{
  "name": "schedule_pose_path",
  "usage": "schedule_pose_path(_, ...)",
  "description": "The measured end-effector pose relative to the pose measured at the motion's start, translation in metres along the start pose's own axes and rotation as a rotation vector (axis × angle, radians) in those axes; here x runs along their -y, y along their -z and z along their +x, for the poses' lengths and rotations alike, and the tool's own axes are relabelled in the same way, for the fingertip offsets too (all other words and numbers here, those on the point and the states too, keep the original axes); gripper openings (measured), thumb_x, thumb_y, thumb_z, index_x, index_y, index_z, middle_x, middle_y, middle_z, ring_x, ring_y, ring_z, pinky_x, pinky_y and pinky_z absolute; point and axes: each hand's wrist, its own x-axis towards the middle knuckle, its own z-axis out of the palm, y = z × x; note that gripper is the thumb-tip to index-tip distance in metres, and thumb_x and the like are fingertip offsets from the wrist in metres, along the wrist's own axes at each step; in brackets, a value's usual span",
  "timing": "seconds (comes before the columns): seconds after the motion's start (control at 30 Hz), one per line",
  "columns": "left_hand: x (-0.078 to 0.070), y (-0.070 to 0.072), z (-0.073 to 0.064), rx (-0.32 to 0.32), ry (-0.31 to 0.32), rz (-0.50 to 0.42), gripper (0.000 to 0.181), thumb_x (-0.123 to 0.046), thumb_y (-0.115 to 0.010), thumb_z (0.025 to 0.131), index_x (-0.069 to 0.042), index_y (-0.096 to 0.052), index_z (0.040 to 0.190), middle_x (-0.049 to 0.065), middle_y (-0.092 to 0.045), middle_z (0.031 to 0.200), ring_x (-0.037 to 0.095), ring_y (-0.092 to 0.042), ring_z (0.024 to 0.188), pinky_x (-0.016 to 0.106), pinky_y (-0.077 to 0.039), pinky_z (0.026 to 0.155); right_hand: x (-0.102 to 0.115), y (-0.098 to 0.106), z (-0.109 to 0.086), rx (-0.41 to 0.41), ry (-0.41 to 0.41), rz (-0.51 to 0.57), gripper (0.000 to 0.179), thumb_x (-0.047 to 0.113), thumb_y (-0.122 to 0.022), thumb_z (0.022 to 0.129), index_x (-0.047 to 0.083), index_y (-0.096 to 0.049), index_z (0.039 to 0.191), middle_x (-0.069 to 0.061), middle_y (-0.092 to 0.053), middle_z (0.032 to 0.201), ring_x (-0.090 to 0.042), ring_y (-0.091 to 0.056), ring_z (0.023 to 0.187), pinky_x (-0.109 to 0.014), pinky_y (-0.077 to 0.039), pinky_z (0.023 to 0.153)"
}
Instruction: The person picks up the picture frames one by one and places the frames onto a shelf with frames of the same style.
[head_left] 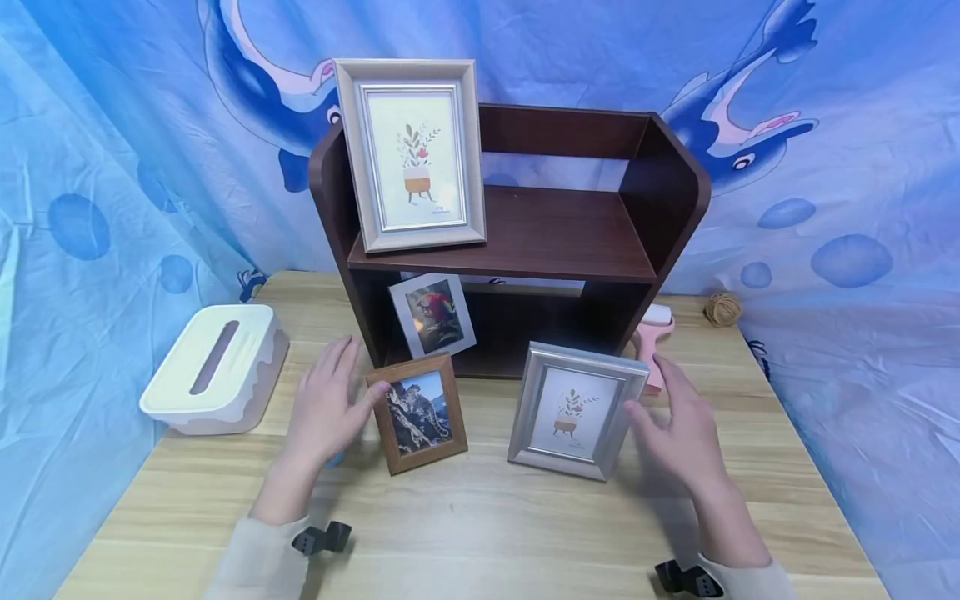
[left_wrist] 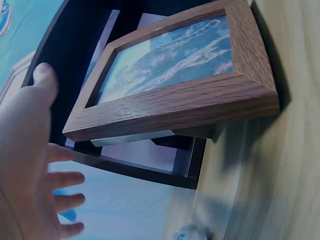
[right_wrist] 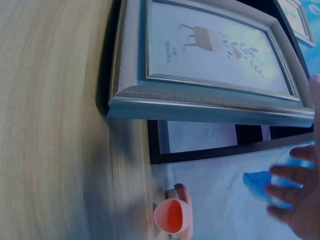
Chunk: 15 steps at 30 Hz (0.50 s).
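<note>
A brown wooden photo frame (head_left: 381, 433) with a leopard picture stands leaning back on the table, left of centre. Beside its left edge is my left hand (head_left: 326, 412), its fingers spread and its thumb overlapping the frame's corner in the head view. In the left wrist view that thumb shows apart from the wooden frame (left_wrist: 175, 107). To the right, a silver photo frame (head_left: 521, 417) with a potted-plant print also stands tilted back. My right hand (head_left: 686, 437) hovers at its right side, fingers extended, holding nothing; the right wrist view shows the silver frame (right_wrist: 200, 102) standing free.
Behind the frames stands a dark brown two-tier shelf (head_left: 562, 229). A large pale frame (head_left: 480, 167) is on its upper tier, a white parrot-picture frame (head_left: 401, 304) on the lower. A tissue box (head_left: 168, 375) sits left; a pink lint roller (head_left: 648, 342) and twine ball (head_left: 723, 309) lie right.
</note>
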Motion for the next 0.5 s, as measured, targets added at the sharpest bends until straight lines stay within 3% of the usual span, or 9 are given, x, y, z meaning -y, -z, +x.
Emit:
schedule_pose_path(0.1,0.005,-0.003,0.007,-0.083,0.028,-0.136,0.069,-0.043,-0.056,0.102,0.001,-0.039,0.152,0.027,-0.040,0.154,0.050,-0.037,0.139,0.069,-0.029,0.111,-0.002,-0.002,0.001,-0.101,0.009,0.166,0.059,0.020,-0.072,0.093,0.005,-0.051,0.146,-0.020,-0.063,0.134,-0.034,-0.057,0.126,-0.046,-0.042,0.111)
schedule_pose_path(0.23,0.010,-0.007,0.019,-0.171,0.080,-0.317,0.060,-0.035,-0.059,0.102,0.003,-0.045,0.147,0.026,-0.050,0.147,0.045,-0.046,0.135,0.062,-0.036,0.111,-0.008,-0.009,0.003,-0.209,0.115,0.324,0.045,-0.005,-0.070,0.089,-0.006,-0.060,0.132,-0.014,-0.071,0.106,-0.010,-0.066,0.104,-0.015,-0.046,0.101)
schedule_pose_path(0.37,0.012,-0.010,0.031,-0.207,0.126,-0.481,0.056,-0.030,-0.062,0.102,0.004,-0.049,0.144,0.024,-0.056,0.141,0.039,-0.053,0.130,0.054,-0.042,0.110,-0.014,-0.015,0.003,-0.208,0.188,0.451,0.041,-0.017,-0.065,0.085,-0.014,-0.061,0.126,0.003,-0.068,0.102,0.002,-0.064,0.095,-0.011,-0.050,0.091)
schedule_pose_path(0.5,0.016,-0.011,0.041,-0.192,0.175,-0.613,0.058,-0.030,-0.061,0.103,0.003,-0.044,0.149,0.023,-0.053,0.145,0.038,-0.052,0.133,0.049,-0.042,0.112,-0.018,-0.019,0.001,-0.147,0.140,0.525,0.036,-0.017,-0.062,0.088,-0.015,-0.060,0.125,0.014,-0.066,0.103,0.002,-0.064,0.092,-0.010,-0.051,0.087)
